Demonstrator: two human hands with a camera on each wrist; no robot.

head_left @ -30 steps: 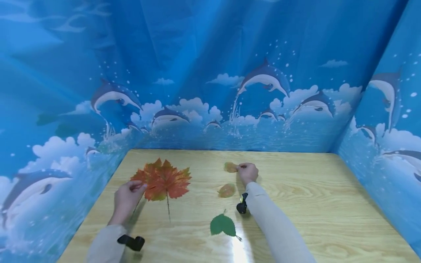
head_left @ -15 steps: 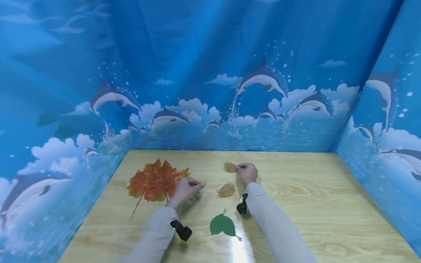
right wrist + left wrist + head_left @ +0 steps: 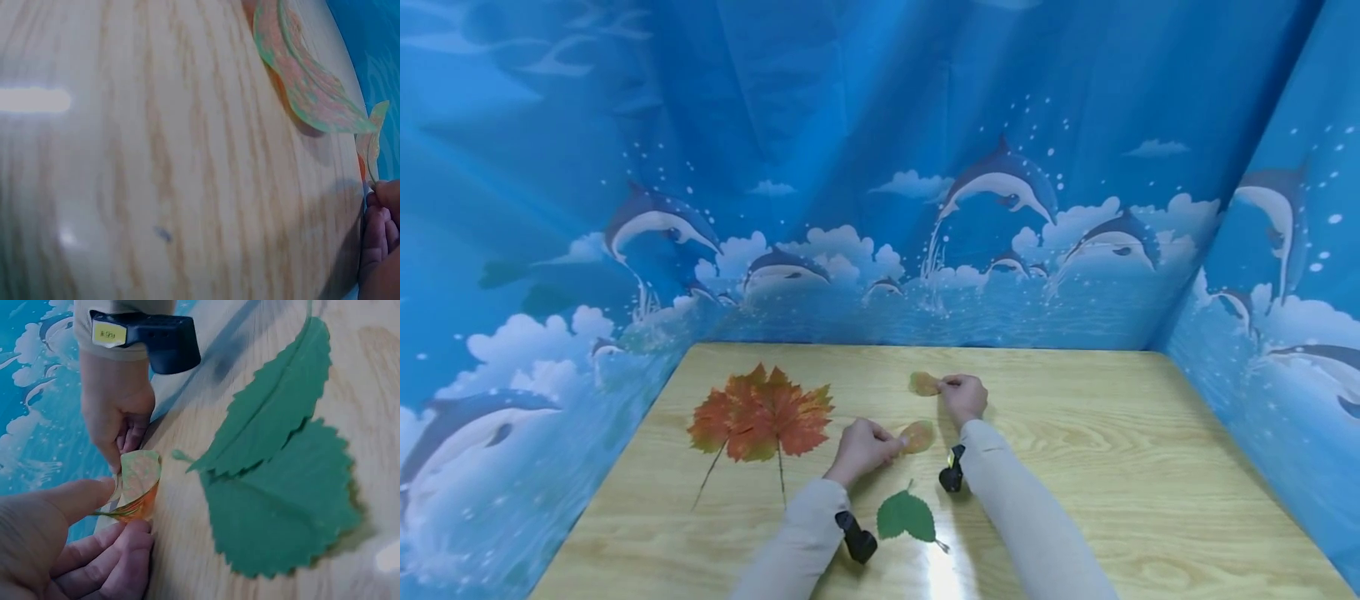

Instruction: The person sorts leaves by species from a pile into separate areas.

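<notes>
My left hand [image 3: 865, 452] pinches the stem end of a small oval yellow-orange leaf [image 3: 917, 437] in the middle of the table. Its thumb and fingers [image 3: 128, 559] close at the stem in the left wrist view. Farther back, my right hand [image 3: 966, 398] pinches the stem end of a similar leaf [image 3: 923, 383]. The right wrist view has this far leaf [image 3: 375, 140] at its right edge, partly hidden, while the near leaf [image 3: 306, 81] curls up off the wood. Two green serrated leaves [image 3: 906, 514], joined or overlapping, lie just in front of my left hand.
Large red-orange maple leaves [image 3: 763, 412] lie overlapping on the left of the wooden table [image 3: 1112, 450], their stems toward me. A blue curtain [image 3: 850, 167] printed with dolphins stands along the back and sides. Each wrist wears a black camera [image 3: 856, 537].
My left hand has moved right, from the maple leaves across to the near yellow-orange leaf, and now pinches it. The right hand stays where it was, holding the far leaf.
</notes>
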